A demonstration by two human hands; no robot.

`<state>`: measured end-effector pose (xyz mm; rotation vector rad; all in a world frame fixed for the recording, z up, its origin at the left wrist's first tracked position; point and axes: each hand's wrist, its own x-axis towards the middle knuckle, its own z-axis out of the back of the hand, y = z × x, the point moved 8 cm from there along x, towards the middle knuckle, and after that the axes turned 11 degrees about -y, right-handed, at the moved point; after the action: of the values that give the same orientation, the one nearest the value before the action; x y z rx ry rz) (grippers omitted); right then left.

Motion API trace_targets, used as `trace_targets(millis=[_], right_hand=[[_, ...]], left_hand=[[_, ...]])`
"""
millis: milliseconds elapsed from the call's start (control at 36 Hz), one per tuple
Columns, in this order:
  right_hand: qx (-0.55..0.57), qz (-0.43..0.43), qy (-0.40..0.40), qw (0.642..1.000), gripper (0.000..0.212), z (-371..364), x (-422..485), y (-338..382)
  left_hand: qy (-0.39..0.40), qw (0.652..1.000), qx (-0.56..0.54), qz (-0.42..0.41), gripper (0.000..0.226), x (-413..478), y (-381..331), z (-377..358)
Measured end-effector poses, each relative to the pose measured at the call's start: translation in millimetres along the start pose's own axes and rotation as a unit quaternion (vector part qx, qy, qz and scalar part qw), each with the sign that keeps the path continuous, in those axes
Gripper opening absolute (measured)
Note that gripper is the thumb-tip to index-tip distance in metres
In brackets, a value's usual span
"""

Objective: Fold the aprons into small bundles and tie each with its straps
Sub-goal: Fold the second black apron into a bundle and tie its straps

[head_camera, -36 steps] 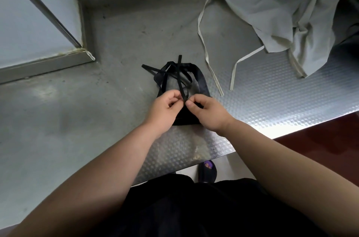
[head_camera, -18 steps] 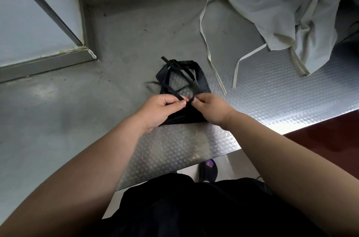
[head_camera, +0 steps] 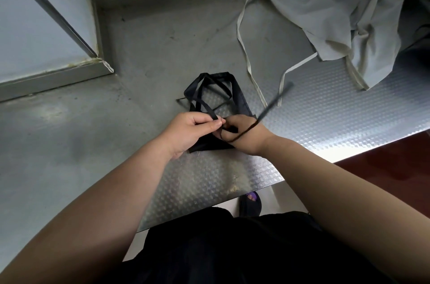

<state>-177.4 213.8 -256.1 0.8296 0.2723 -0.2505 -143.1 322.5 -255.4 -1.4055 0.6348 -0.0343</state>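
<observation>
**Knotting the straps on the black apron bundle**

At the left, the steel counter [head_camera: 69,144] runs up to a raised ledge by the wall. Toward the middle, the left hand [head_camera: 190,130] pinches a black strap [head_camera: 204,107] between thumb and forefinger, the strap rising in a loop from the folded black apron [head_camera: 242,100], which lies on the counter just beyond and partly under both hands. Beside it, knuckle to fingertip, the right hand [head_camera: 242,137] is closed around the other strap end [head_camera: 274,102], which crosses the back of that hand and whips out to the right, blurred. Farther right and well apart, a crumpled pale grey apron [head_camera: 337,11] lies with its pale straps [head_camera: 246,55] trailing loose toward the black one.

The step in hand looks like tying the first bundle. The next move probably calls for pulling both ends apart evenly, keeping the folds from springing open; the grey apron is not yet folded.
</observation>
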Motion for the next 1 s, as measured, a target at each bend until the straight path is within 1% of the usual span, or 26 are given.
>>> trace_targets(millis=[56,83,111,167,250,306,361,389,444,500,528,556,583,639,694,778,861,889,944,1000], right_hand=[[0.024,-0.01,0.015,1.0,0.03,-2.0,0.5,0.3],[0.048,-0.013,0.022,0.999,0.03,-1.7,-0.2,1.9],[0.074,-0.014,0.036,0.997,0.028,-2.6,-1.4,3.3],[0.093,-0.012,0.071,0.993,0.021,-3.1,-4.8,6.1],[0.117,-0.054,0.059,0.99,0.014,7.5,-3.4,-1.5],[0.141,-0.09,0.04,0.985,0.026,13.8,-2.9,-7.4],[0.178,-0.092,0.044,0.979,0.038,13.4,-3.8,-6.3],[0.173,-0.081,0.056,0.98,0.038,11.5,-5.3,-3.9],[0.127,-0.068,0.067,0.987,0.036,10.0,-7.1,-0.7],[0.077,-0.058,0.07,0.993,0.045,8.9,-6.8,-0.9],[0.06,-0.053,0.066,0.995,0.043,9.2,-6.6,-0.7],[0.046,-0.046,0.06,0.996,0.035,10.0,-6.5,1.0],[0.036,-0.043,0.054,0.997,0.03,11.1,-8.2,3.5],[0.034,-0.036,0.035,0.998,0.04,11.2,-8.9,6.2],[0.046,-0.035,0.02,0.998,0.042,10.8,-8.6,6.6],[0.105,-0.077,0.018,0.991,0.03,7.8,-7.2,1.1],[0.141,-0.109,0.001,0.984,0.029,5.8,-7.9,-4.9],[0.175,-0.113,-0.007,0.978,0.026,4.3,-7.9,-5.9],[0.292,-0.132,0.003,0.947,0.02,1.1,-9.4,-6.1],[0.37,-0.138,0.027,0.918,0.026,1.7,-8.8,-4.9]], left_hand=[[-0.009,1.0,-0.021,0.0,0.031,0.4,-0.6,0.5],[-0.012,1.0,-0.028,0.002,0.026,0.4,-0.2,0.2],[-0.013,0.999,-0.031,0.003,0.021,0.1,0.9,-0.1],[-0.016,0.999,-0.031,0.003,0.018,-0.4,2.8,-0.1],[-0.021,1.0,-0.021,0.008,0.019,0.8,6.1,1.3],[-0.02,1.0,-0.006,0.01,0.02,1.0,6.8,0.9],[0.001,1.0,0.011,0.001,0.019,0.8,5.9,-2.3],[0.011,1.0,0.02,-0.004,0.019,0.6,5.4,-3.9],[0.011,0.999,0.03,-0.007,0.02,0.4,3.7,-4.1],[-0.002,1.0,0.028,0.001,0.019,1.7,4.0,-1.3],[-0.004,1.0,0.025,0.003,0.02,2.3,4.1,-1.3],[-0.006,1.0,0.022,0.003,0.02,2.6,4.3,-0.7],[-0.008,1.0,0.013,0.004,0.02,2.7,4.0,-0.7],[-0.017,1.0,-0.015,0.009,0.019,2.8,3.8,0.5],[-0.028,0.999,-0.039,0.013,0.017,2.0,3.5,0.5],[-0.035,0.998,-0.043,0.003,0.017,-0.4,2.1,-2.0],[-0.036,0.998,-0.043,-0.007,0.018,-2.3,1.2,-2.0],[-0.038,0.998,-0.041,-0.011,0.018,-2.5,1.4,-0.9],[-0.043,0.998,-0.037,-0.018,0.018,-2.8,1.9,0.3],[-0.043,0.998,-0.036,-0.023,0.018,-4.1,1.8,-0.6]])
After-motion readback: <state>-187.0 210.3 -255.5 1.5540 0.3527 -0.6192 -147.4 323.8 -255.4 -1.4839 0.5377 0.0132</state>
